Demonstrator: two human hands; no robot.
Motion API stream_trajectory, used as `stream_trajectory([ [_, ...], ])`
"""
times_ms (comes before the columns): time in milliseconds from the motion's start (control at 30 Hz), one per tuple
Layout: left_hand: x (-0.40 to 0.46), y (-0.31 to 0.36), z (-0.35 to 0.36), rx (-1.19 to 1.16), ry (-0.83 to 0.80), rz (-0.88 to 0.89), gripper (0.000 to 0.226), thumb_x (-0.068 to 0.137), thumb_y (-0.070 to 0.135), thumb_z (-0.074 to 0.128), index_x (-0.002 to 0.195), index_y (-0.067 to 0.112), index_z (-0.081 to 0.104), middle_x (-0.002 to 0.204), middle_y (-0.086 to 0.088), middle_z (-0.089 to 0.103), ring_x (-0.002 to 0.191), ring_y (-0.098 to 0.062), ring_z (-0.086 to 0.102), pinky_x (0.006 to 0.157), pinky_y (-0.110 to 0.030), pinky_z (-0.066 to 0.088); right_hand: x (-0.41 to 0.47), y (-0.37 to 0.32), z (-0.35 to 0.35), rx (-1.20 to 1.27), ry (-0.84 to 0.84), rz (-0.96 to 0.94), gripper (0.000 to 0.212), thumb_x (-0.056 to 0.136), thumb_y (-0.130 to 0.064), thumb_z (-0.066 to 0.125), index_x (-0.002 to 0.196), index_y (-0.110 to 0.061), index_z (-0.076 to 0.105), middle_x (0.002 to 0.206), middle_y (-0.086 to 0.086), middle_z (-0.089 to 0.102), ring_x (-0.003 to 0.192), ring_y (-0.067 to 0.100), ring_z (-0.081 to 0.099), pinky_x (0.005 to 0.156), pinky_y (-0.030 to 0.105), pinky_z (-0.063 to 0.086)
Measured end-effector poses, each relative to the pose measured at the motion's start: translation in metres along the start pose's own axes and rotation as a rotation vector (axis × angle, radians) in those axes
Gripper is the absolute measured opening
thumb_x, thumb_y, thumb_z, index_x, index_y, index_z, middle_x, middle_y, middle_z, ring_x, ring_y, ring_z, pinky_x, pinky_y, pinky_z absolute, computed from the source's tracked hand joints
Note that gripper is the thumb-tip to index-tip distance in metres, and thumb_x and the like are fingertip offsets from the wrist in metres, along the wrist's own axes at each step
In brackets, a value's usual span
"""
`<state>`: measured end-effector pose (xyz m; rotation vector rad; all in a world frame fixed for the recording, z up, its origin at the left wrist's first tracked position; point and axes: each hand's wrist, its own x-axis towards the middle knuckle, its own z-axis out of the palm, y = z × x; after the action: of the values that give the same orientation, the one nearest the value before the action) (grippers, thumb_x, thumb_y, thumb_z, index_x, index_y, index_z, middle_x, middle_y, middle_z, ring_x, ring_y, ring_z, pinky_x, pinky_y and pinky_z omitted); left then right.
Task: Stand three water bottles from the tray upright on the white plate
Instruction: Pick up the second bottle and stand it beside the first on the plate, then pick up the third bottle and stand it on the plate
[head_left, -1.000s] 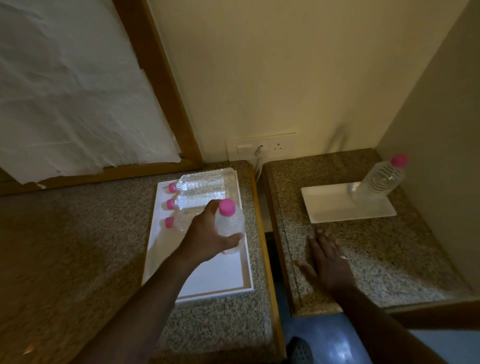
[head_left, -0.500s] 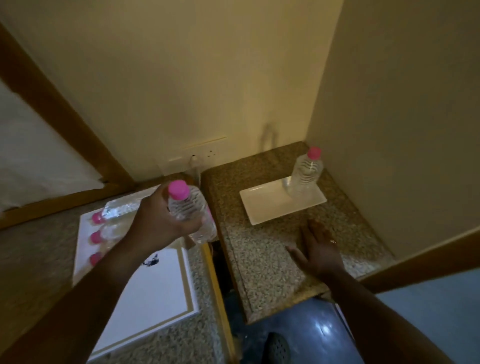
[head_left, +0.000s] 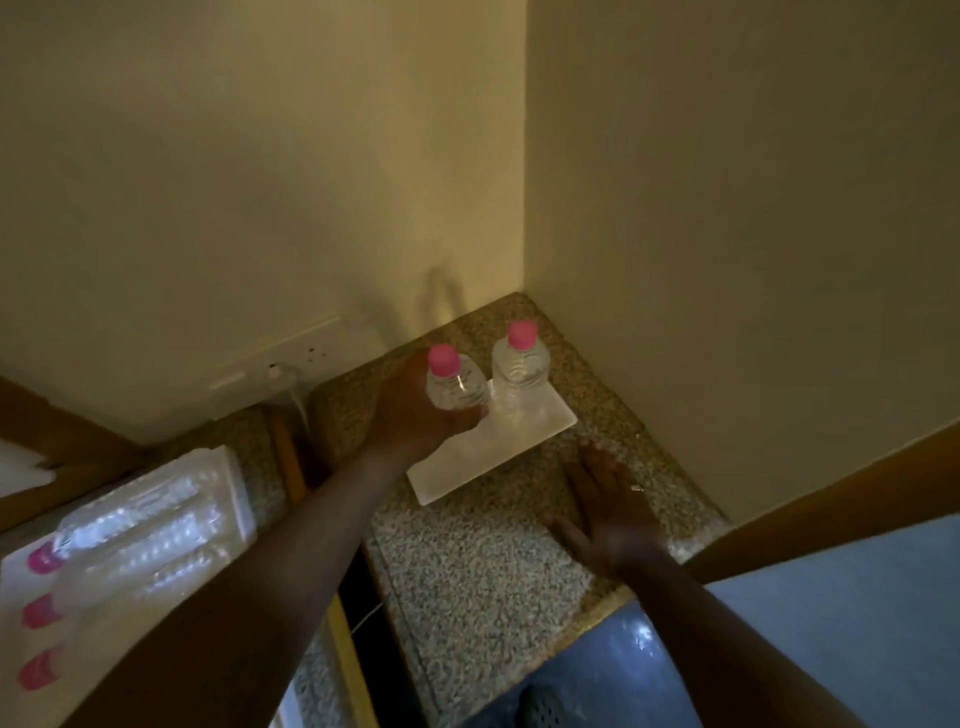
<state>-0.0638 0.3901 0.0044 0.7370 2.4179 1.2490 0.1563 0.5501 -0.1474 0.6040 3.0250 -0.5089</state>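
done: we see one bottle (head_left: 520, 371) upright on white plate (head_left: 540, 429) | now: left hand (head_left: 415, 410) grips second bottle (head_left: 456, 391) over plate; right hand (head_left: 610, 512) flat, empty, on tabletop (head_left: 483, 571) | left: we count three on tray (head_left: 236, 483)

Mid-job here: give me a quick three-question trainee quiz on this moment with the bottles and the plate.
1. True or false: the left hand grips a bottle upright over the white plate.
2. How many bottles lie on the tray?
3. The right hand is: A) holding a bottle, B) flat on the counter, C) on the tray.

Key: 1 true. 2 three, all pink-capped. 3 B. One more bottle already stands on the plate.
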Motion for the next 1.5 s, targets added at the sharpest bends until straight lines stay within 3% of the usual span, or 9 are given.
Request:
stream_trajectory([
  [267,0.026,-0.010,0.020,0.042,-0.045,-0.001,0.069,0.059,0.033,0.092,0.119,0.031,0.058,0.109,0.010,0.064,0.099,-0.012,0.061,0.071,-0.020,0.043,0.002,0.003,0.005,-0.009,-0.003,0.016,0.088,0.089,-0.081,0.021,0.155,-0.023,0.017,0.164,0.005,-0.002,0.148,0.018,-0.016,0.116,0.039,-0.013],
  [533,0.033,-0.012,0.018,0.005,-0.138,0.006,0.072,0.063,0.026,0.091,0.125,0.021,0.055,0.121,-0.003,0.066,0.111,-0.023,0.062,0.094,-0.046,0.051,0.002,0.002,0.008,-0.007,0.012,0.024,0.086,0.089,-0.081,0.025,0.155,-0.025,0.019,0.163,0.004,0.001,0.146,0.013,-0.022,0.114,0.036,-0.017],
  [733,0.026,-0.015,0.020,-0.041,-0.095,0.003,0.084,0.056,0.030,0.093,0.127,0.028,0.050,0.125,0.003,0.061,0.115,-0.020,0.059,0.092,-0.038,0.050,0.003,0.005,0.010,-0.013,-0.016,0.028,0.088,0.088,-0.082,0.021,0.156,-0.027,0.010,0.164,0.004,-0.006,0.149,0.021,-0.015,0.118,0.042,-0.008],
  [867,0.012,-0.026,0.010,0.043,-0.090,-0.051,0.108,0.054,0.045,0.092,0.143,0.029,0.034,0.146,0.005,0.045,0.131,-0.015,0.043,0.100,-0.032,0.038,0.004,0.007,0.012,-0.027,-0.034,0.031,0.089,0.087,-0.083,0.021,0.156,-0.027,0.008,0.164,0.006,-0.007,0.149,0.022,-0.015,0.119,0.046,-0.005],
  [967,-0.011,-0.041,-0.015,0.186,-0.096,-0.127,0.115,0.057,0.056,0.087,0.150,0.029,0.025,0.158,0.001,0.032,0.142,-0.021,0.033,0.113,-0.043,0.034,0.003,0.005,0.010,-0.023,-0.045,0.029,0.092,0.086,-0.085,0.020,0.155,-0.026,0.008,0.164,0.007,-0.007,0.149,0.023,-0.015,0.120,0.048,-0.003],
  [1067,-0.047,-0.062,-0.055,0.288,-0.061,-0.082,0.099,0.060,0.056,0.085,0.142,0.026,0.039,0.148,-0.003,0.045,0.134,-0.019,0.043,0.105,-0.042,0.042,-0.001,-0.008,0.008,-0.043,-0.013,0.009,0.092,0.086,-0.084,0.025,0.155,-0.022,0.016,0.164,0.011,0.002,0.150,0.026,-0.007,0.119,0.048,-0.002],
  [1200,-0.107,-0.092,-0.117,0.343,0.072,-0.131,0.084,0.058,0.066,0.079,0.129,0.026,0.057,0.141,-0.005,0.049,0.130,-0.022,0.044,0.099,-0.031,0.036,-0.009,-0.055,0.018,-0.002,0.020,-0.098,0.088,0.087,-0.081,0.035,0.146,-0.016,0.039,0.159,0.016,0.027,0.146,0.031,0.015,0.115,0.050,0.013],
  [1333,-0.159,-0.123,-0.165,0.466,0.184,-0.153,0.077,0.051,0.076,0.070,0.108,0.025,0.068,0.122,0.000,0.060,0.120,-0.022,0.051,0.096,-0.031,0.039,-0.014,-0.104,0.034,0.016,0.005,-0.186,0.085,0.087,-0.080,0.039,0.142,-0.016,0.045,0.156,0.017,0.032,0.144,0.032,0.022,0.115,0.049,0.019],
  [1500,-0.202,-0.159,-0.206,0.676,0.076,-0.265,0.089,0.051,0.069,0.081,0.125,0.024,0.061,0.131,-0.001,0.058,0.119,-0.025,0.051,0.097,-0.037,0.041,-0.015,-0.146,0.047,0.000,-0.003,-0.285,0.077,0.089,-0.075,0.037,0.138,-0.017,0.048,0.150,0.018,0.041,0.140,0.033,0.029,0.112,0.048,0.020],
])
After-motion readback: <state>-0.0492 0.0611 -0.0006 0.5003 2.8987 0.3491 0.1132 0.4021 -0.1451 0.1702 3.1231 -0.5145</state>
